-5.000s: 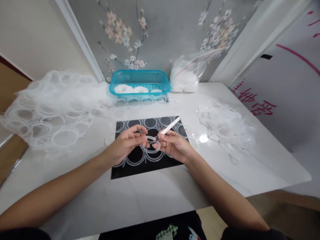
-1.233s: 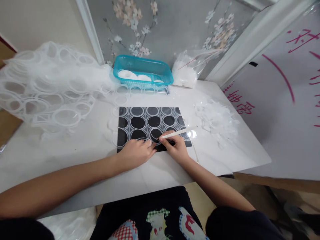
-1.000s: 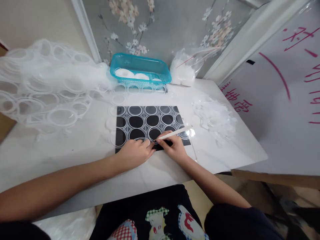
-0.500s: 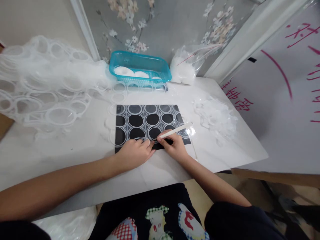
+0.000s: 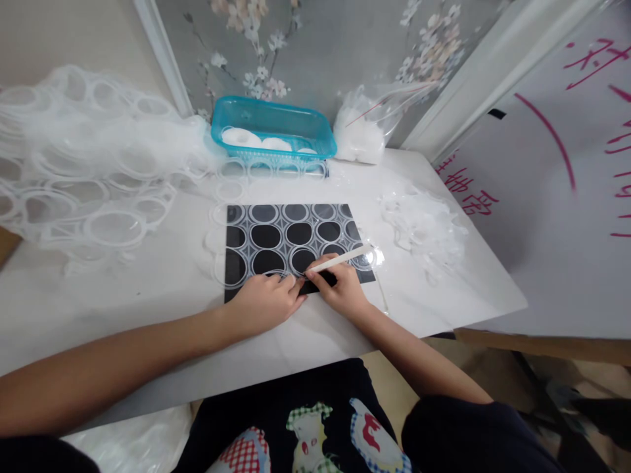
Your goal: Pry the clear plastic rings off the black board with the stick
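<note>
A clear plastic sheet of moulded rings (image 5: 276, 236) lies over a black mat (image 5: 234, 266) on the white table. My left hand (image 5: 266, 302) presses flat on the sheet's near edge, fingertips on a ring. My right hand (image 5: 340, 289) grips a thin white stick tool (image 5: 340, 260) like a pen, its tip touching the sheet beside my left fingertips. The two hands nearly touch.
A big heap of clear ring sheets (image 5: 83, 171) fills the left of the table (image 5: 162, 289). A teal basket (image 5: 273, 118) holding white discs stands at the back, a plastic bag (image 5: 362, 135) beside it. Loose clear scraps (image 5: 424, 230) lie at the right. A white board with red writing (image 5: 557, 177) leans at the right.
Five seconds ago both hands held a ring up above the mat; now they rest on the sheet at its near edge. Over the last second the hands hardly moved; only the view shifted slightly.
</note>
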### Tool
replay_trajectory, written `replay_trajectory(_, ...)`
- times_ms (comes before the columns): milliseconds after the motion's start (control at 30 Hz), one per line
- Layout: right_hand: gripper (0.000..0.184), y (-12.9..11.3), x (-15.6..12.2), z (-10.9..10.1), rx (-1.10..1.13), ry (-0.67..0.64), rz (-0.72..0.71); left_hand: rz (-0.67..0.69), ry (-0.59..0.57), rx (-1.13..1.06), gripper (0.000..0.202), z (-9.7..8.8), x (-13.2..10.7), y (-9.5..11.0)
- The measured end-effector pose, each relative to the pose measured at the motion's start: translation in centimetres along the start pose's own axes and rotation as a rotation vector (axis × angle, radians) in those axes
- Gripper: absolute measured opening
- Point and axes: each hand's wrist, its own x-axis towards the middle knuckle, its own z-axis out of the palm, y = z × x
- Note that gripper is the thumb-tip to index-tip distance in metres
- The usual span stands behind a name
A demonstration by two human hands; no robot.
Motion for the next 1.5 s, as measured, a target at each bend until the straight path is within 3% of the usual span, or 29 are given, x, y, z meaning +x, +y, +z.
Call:
replay_trajectory(100, 0.012, 0.3, -0.1, 0.0, -0.055, -0.022, -0.048, -0.055, -0.119, -0.035, 0.037, -0.4, 0.3, 0.0)
replay_trajectory(300, 0.026, 0.2, -1.1, 0.0, -0.312, -0.166, -0.321, -0.129, -0.259, -0.122, 0.032, -1.8, 1.2, -0.3)
replay_trajectory(400, 0.028, 0.8, 0.7, -1.0, -0.367, -0.212, -0.329, -0.123, -0.294, -0.187, 0.032, -1.8, 1.4, -0.7)
replay_trajectory(467, 0.024, 2.0, 3.7, -2.7, -0.38, -0.062, -0.275, -0.104, -0.291, -0.202, 0.033, -1.6, 1.4, -1.0)
replay_trajectory(500, 0.022, 2.7, 5.5, -3.8, -0.384, 0.082, -0.223, -0.1, -0.29, -0.214, 0.034, -1.5, 1.3, -1.1)
replay_trajectory(600, 0.027, 4.6, 10.2, -6.9, -0.318, 0.704, 0.029, -0.111, -0.278, -0.283, 0.034, -1.4, 1.1, -1.5)
replay_trajectory(633, 0.026, 4.7, 11.0, -7.5, -0.274, 0.796, 0.077, -0.115, -0.265, -0.331, 0.033, -1.4, 1.1, -1.7)
replay_trajectory(667, 0.024, 4.6, 11.2, -7.7, -0.23, 0.796, 0.107, -0.12, -0.247, -0.401, 0.032, -1.5, 1.0, -1.9)
replay_trajectory(733, 0.019, 3.5, 10.1, -7.2, -0.143, 0.589, 0.123, -0.182, -0.194, -0.62, 0.029, -1.8, 1.2, -2.4)
replay_trajectory(833, 0.02, 0.5, 6.8, -5.3, 0.086, 0.205, 0.096, -0.455, -0.141, -1.151, 0.035, -2.8, 1.9, -2.8)
replay_trajectory(900, 0.018, -1.6, 5.1, -4.5, 0.213, 0.144, 0.071, -0.664, -0.104, -1.508, 0.041, -3.5, 2.6, -2.6)
replay_trajectory(1000, 0.015, -3.9, 4.1, -4.4, 0.263, 0.119, -0.008, -0.826, 0.037, -1.831, 0.032, -4.4, 3.7, -1.5)
replay_trajectory(1067, 0.013, -4.6, 4.3, -4.8, 0.235, 0.054, -0.113, -0.86, 0.164, -1.888, 0.02, -4.6, 4.4, -0.7)
replay_trajectory(1200, 0.012, -4.0, 5.2, -5.5, 0.218, -0.013, -0.249, -0.906, 0.329, -1.766, 0.005, -4.6, 5.7, -0.6)
replay_trajectory(1333, 0.013, -1.8, 5.9, -5.8, 0.331, -0.018, -0.157, -0.972, 0.344, -1.797, 0.023, -5.0, 7.1, -1.7)
replay_trajectory(1500, 0.013, 0.0, 6.3, -6.1, 0.435, -0.068, -0.071, -1.014, 0.288, -1.829, 0.017, -5.2, 8.9, -2.2)
